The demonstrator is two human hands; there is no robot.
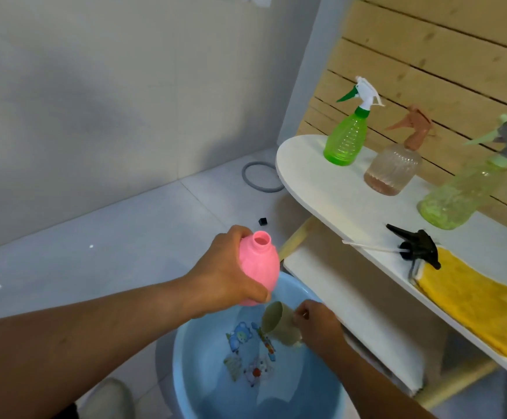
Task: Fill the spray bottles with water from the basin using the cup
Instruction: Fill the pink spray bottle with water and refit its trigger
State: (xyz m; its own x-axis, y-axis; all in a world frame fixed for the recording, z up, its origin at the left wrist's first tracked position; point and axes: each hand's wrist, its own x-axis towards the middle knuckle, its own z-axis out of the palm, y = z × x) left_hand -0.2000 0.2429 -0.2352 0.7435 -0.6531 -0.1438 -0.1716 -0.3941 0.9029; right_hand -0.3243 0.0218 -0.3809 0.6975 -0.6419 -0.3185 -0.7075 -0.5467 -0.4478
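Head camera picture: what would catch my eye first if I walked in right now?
Probably the pink bottle, uncapped, gripped by the left hand above the blue basin. Just below, the right hand tips a beige cup over the water. Then the three spray bottles, starting with the green bottle, on the white shelf at right.

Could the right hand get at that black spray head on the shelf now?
Probably not yet: the right hand grips the cup in the basin. The black spray head lies uncovered.
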